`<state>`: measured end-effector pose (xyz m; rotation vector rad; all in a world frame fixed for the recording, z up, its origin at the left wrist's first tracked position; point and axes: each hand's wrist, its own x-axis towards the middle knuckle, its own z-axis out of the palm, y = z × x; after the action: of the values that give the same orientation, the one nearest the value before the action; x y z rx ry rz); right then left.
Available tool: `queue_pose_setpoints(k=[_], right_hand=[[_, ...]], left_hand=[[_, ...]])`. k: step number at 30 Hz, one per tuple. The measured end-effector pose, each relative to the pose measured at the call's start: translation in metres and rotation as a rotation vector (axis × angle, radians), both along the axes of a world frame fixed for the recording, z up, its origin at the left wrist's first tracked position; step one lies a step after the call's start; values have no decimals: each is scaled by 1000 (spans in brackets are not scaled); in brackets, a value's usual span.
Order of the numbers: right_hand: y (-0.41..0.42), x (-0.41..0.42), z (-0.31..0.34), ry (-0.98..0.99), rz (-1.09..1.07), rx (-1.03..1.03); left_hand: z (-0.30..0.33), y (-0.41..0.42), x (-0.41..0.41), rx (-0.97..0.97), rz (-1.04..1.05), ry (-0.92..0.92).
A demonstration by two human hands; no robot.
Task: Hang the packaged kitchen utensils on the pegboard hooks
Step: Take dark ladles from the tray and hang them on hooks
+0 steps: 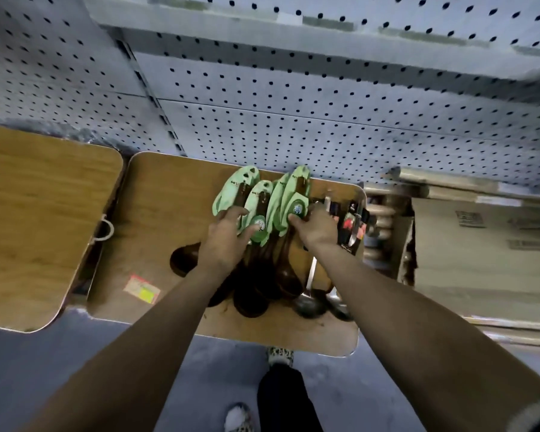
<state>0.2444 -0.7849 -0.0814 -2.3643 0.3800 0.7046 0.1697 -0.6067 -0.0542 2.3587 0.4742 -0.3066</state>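
Ladles (262, 244) lie on wooden board (156, 219) under both our hands, handles running up toward pegboard (325, 120) with green cards far-end, left hand (228, 235) spread over them, right hand (315, 226) pinching a card edge, no hooks visible, bowls partly hidden by forearms.

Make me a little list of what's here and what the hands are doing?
place: wooden board below a pegboard
utensils: dark wooden ladles with green cards; metal ladles beside them
left hand: fingers spread on the green cards
right hand: fingers curled around a card
hung yet: none visible
extra: sticker on board
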Motion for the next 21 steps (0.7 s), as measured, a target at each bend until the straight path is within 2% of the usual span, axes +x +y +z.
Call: queue_pose_setpoints(k=[9, 15, 21], right_hand=[[17, 16, -10, 60, 36, -163], [12, 21, -11, 107, -129, 3], [-3, 16, -8, -48, -244, 186]], left_hand=[[-12, 19, -6, 9, 42, -35], [-14, 12, -5, -9, 53, -18], [-19, -8, 7, -43, 67, -2]])
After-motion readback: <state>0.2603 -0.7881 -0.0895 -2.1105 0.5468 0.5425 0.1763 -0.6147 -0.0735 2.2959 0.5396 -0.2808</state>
